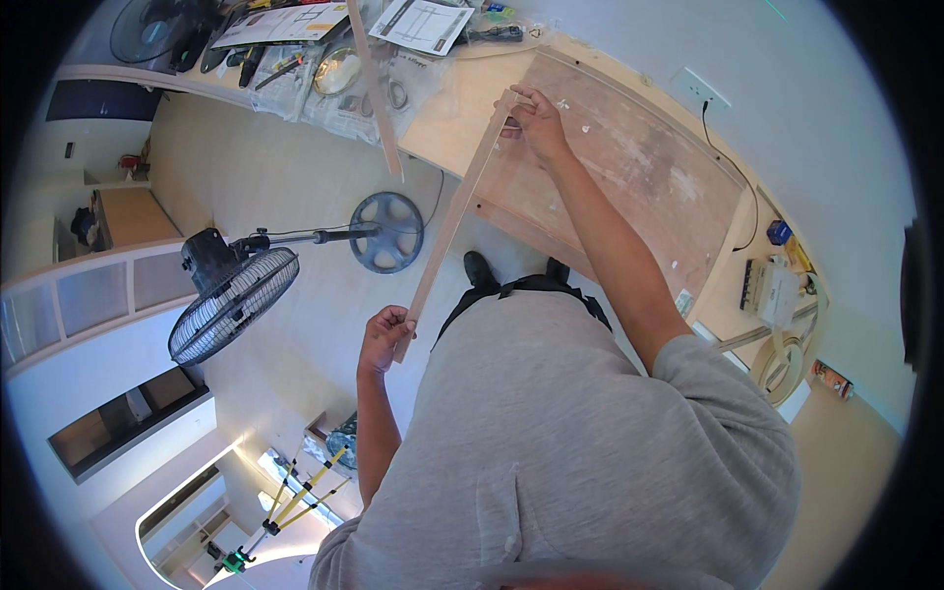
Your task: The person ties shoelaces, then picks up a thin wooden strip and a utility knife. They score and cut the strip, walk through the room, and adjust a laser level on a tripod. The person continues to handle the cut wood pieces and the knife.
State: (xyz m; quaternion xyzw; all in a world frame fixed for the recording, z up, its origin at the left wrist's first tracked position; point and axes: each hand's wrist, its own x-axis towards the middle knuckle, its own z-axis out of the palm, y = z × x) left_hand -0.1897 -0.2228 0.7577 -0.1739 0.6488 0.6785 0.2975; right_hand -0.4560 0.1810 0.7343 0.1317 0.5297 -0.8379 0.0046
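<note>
A long, thin wooden strip [451,225] slants in front of me, held at both ends. My left hand [385,337] pinches its near lower end, out beside my body. At the far end my right hand [534,122] grips the strip, with the arm stretched over the workbench. Beneath that arm lies a worn, stained wooden board [639,147] on the bench. Some of the right fingers are hidden behind the strip.
Another wooden strip [372,88] juts over the bench edge near a printed sheet [421,24], tape roll [337,71] and plastic bags. A standing fan [234,300] is at left. A yellow-legged tripod [307,492] stands lower left. Edging coils [782,369] lie at right.
</note>
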